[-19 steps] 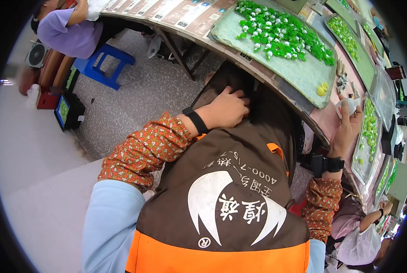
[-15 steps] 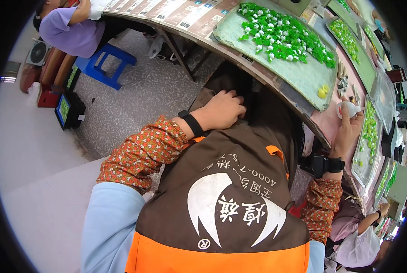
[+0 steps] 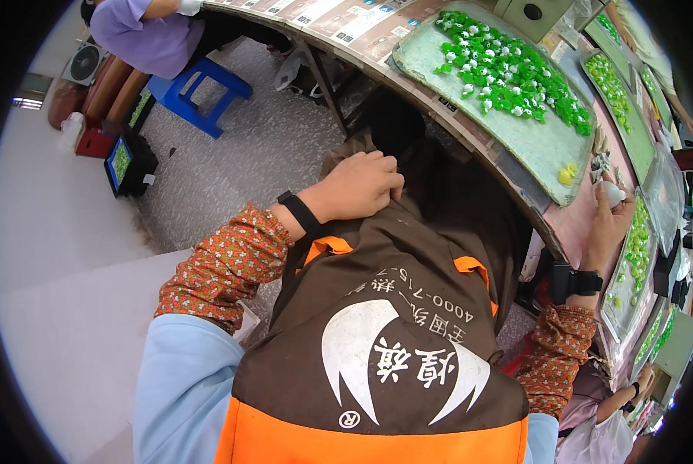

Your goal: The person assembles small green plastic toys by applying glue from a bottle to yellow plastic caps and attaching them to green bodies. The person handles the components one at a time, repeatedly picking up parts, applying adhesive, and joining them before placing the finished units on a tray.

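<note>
White rounded plastic bottle (image 3: 612,193): in the right hand (image 3: 611,216), at the right end of the long pinkish counter (image 3: 569,229)
Right fingers: closed around the bottle
Left hand (image 3: 360,187): on the brown cloth apron (image 3: 284,371), fingers curled; cannot tell whether they pinch it
Room: speckled grey floor (image 3: 207,174), far left a co-worker in a purple top (image 3: 145,39)
Stools: one, blue plastic (image 3: 170,94)
Green pieces with white balls (image 3: 509,69): too crowded to count, on one pale green tray (image 3: 516,147)

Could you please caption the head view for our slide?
Left hand on brown apron, right hand holding white object by pink tabletop.
</note>
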Demonstrator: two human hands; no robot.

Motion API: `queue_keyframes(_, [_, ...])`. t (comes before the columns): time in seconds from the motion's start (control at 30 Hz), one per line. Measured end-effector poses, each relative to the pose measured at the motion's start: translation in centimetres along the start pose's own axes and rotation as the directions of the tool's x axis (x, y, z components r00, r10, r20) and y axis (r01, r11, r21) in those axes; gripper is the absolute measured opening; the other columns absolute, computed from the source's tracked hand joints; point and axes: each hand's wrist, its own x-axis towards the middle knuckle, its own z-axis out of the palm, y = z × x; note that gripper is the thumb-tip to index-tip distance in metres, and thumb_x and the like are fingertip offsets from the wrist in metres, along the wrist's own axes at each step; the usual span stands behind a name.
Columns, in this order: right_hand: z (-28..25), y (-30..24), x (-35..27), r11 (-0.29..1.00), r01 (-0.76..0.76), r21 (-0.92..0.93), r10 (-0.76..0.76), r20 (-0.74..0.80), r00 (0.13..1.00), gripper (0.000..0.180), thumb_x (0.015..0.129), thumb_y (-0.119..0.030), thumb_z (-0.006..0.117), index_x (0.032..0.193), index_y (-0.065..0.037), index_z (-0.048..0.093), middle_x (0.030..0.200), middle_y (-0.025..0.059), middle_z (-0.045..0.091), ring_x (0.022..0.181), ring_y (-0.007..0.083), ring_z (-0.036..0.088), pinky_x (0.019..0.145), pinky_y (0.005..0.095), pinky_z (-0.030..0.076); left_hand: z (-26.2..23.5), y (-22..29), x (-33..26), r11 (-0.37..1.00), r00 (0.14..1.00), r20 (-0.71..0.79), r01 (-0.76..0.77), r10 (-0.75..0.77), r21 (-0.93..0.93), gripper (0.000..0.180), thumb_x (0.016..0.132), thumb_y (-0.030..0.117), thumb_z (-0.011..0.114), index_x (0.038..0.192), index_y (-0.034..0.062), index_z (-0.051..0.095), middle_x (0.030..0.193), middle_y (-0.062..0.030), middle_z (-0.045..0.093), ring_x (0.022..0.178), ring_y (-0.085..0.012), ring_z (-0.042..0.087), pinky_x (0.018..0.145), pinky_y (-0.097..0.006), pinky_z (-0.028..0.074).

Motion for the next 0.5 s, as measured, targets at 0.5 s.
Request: queue_keyframes(0.5, [-0.8,1.6,-0.6,0.996,-0.054,0.069,0.056,-0.035,0.998,0.036,0.095,-0.006,0.068,0.123,0.004,0.048,0.120,0.0135,0.063,0.106,0.0191,0.062,0.093,0.0313,0.049,0.0,-2.5,2.0,0.933,0.991,0.027,0.117,-0.135,0.341,0.017,0.089,0.033,0.064,0.097,0.0203,0.073,0.094,-0.0031,0.064,0.103,-0.0253,0.058,0.085,-0.044,0.040])
